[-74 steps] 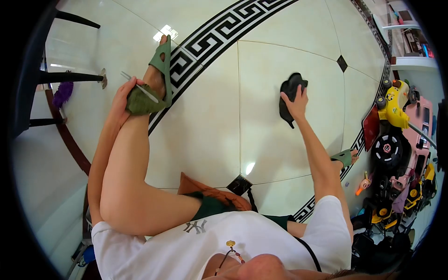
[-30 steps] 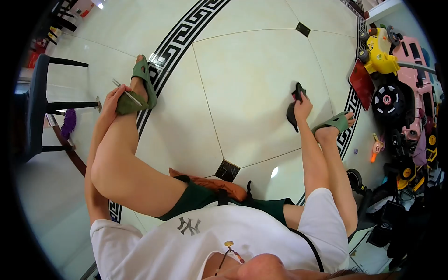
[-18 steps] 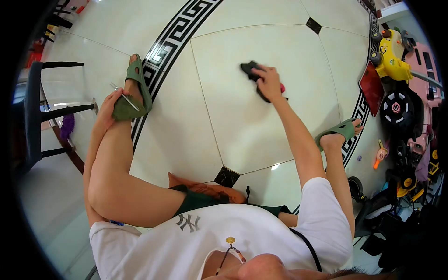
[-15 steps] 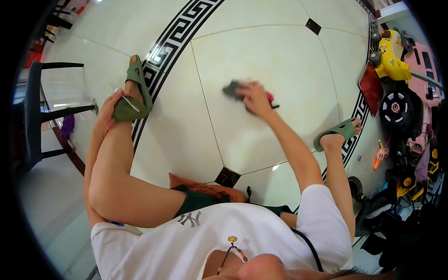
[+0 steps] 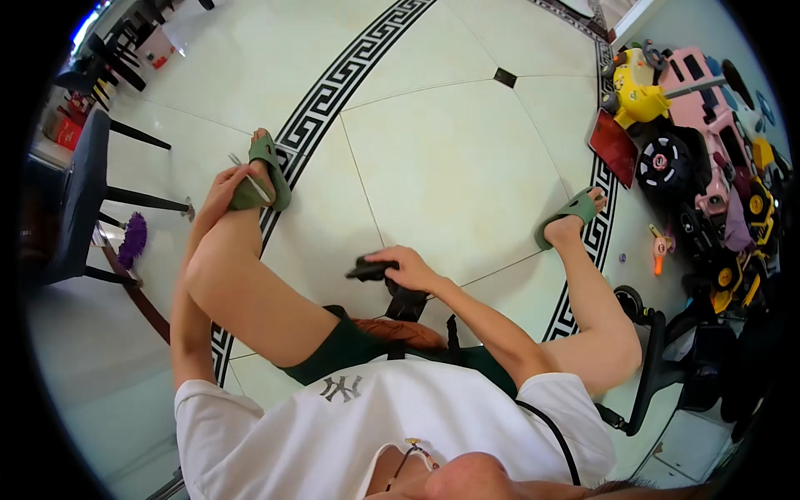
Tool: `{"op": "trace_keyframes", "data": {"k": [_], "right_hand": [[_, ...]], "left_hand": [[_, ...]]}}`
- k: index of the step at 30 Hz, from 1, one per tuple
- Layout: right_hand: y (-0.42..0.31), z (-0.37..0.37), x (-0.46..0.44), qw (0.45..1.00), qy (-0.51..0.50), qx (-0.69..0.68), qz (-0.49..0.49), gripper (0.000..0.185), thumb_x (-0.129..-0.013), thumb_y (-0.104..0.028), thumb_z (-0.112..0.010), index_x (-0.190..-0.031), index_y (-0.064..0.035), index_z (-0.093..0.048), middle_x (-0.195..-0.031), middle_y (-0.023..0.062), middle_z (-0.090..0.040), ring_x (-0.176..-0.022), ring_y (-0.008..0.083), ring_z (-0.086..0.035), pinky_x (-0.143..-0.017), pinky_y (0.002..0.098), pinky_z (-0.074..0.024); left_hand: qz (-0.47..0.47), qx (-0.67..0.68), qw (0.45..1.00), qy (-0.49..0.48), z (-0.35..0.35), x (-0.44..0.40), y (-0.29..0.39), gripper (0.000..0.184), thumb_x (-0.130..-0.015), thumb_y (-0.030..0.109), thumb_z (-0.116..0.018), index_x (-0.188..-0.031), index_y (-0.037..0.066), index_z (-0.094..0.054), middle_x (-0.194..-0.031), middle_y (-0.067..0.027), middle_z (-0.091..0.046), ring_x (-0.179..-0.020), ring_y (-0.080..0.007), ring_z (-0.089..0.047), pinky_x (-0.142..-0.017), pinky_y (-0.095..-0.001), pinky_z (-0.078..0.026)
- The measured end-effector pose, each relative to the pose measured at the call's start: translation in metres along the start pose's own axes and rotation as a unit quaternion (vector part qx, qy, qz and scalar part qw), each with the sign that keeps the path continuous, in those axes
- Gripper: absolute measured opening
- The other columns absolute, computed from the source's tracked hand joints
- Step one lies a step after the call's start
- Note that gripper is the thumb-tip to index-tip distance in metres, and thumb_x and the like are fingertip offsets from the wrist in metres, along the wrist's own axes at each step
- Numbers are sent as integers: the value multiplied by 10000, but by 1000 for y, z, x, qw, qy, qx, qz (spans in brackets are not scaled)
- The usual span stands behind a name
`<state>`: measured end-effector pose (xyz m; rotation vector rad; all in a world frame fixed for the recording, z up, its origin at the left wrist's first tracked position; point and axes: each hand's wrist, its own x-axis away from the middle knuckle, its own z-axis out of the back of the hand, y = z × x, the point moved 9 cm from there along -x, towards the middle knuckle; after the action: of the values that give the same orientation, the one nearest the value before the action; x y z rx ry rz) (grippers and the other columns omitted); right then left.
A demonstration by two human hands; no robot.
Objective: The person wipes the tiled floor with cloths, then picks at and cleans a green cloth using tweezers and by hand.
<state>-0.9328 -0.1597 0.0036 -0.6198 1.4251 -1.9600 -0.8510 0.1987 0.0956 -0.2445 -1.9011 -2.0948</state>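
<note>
My left hand is closed beside my left foot, gripping an olive-green pouch-like item. A thin white stick-like piece lies across that item, and thin pale tips stick out past my fingers. Low in front of my body, my right hand is wrapped around a dark object. Its black end points left and more black hangs below my fingers; its kind is unclear. Behind that hand, an orange-brown bag or cloth lies between my legs.
Green slippers are on my feet on the pale tiled floor. A dark chair and a purple fluffy thing are at left. Toy vehicles, including a yellow one and a pink one, crowd the right side.
My right hand has come back toward my body and left with the dark object. The left hand keeps its hold beside the foot. The camera view has shifted.
</note>
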Motion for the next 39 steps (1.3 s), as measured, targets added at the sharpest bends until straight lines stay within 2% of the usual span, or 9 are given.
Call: {"op": "trace_keyframes", "data": {"k": [4,6,11,15,17,20,22,28,39], "right_hand": [[18,8,14,923,63,-337,-176,429,-727,0,-502,-1132,-20,-641,-928,73,-678,-837,130,-603,-791,280,-492],[56,7,25,981,94,62,-156,361,-759,-12,-505,-1063,-51,-695,-909,72,-687,-786,137,-611,-734,264,-488],[65,48,86,916,271,-208,-209,404,-749,2,-496,-1118,-12,-660,-928,75,-678,-811,152,-618,-739,264,-493],[112,114,184,814,515,-114,-243,395,-796,-84,-475,-1150,-18,-636,-834,88,-656,-751,164,-611,-720,287,-499],[138,127,223,742,441,79,-499,544,-885,-337,-520,-1347,-57,-455,-1374,231,-404,-1204,331,-443,-939,455,-424],[136,122,214,710,391,263,-523,720,-877,-508,-521,-1434,-101,-316,-1517,207,-118,-1331,434,-211,-991,576,-335],[146,111,191,685,317,336,-564,730,-877,-472,-540,-1450,-104,-278,-1516,201,-128,-1325,441,-206,-983,612,-317],[158,165,104,731,322,499,-336,551,-813,-112,-606,-1343,-91,-459,-1461,143,-315,-1264,368,-338,-981,526,-336],[140,174,-97,858,160,484,-61,442,-717,-1,-593,-1142,-119,-621,-1358,15,-481,-1157,248,-445,-924,434,-378]], "left_hand": [[8,-78,992,-102,-46,24,24,258,-951,265,-544,-940,31,-653,-873,-26,-644,-804,-90,-579,-753,-240,-458],[-18,-67,988,-139,-76,43,46,263,-949,255,-544,-939,18,-659,-882,-43,-656,-793,-102,-592,-741,-251,-474],[-91,-63,977,-184,-105,21,59,280,-954,263,-534,-944,8,-650,-879,-59,-657,-811,-121,-597,-760,-266,-479],[-58,-41,969,-235,-123,-3,46,269,-957,260,-534,-935,15,-644,-861,-59,-656,-784,-128,-609,-743,-272,-490],[-54,-52,968,-241,-124,-16,38,247,-956,239,-536,-925,15,-635,-836,-68,-654,-761,-140,-624,-718,-274,-503],[-69,-72,970,-222,-119,-15,42,248,-956,238,-533,-921,15,-636,-838,-79,-655,-767,-144,-626,-722,-276,-504],[-42,-71,977,-197,-112,-9,46,276,-953,262,-534,-901,19,-654,-857,-49,-646,-803,-116,-596,-763,-264,-474],[-13,-49,993,-110,-90,-28,29,290,-956,270,-529,-880,25,-664,-830,-13,-619,-799,-86,-568,-758,-244,-448],[50,-61,978,-195,-135,-71,22,275,-957,240,-539,-874,19,-680,-815,-3,-614,-790,-73,-550,-751,-227,-438]]}}
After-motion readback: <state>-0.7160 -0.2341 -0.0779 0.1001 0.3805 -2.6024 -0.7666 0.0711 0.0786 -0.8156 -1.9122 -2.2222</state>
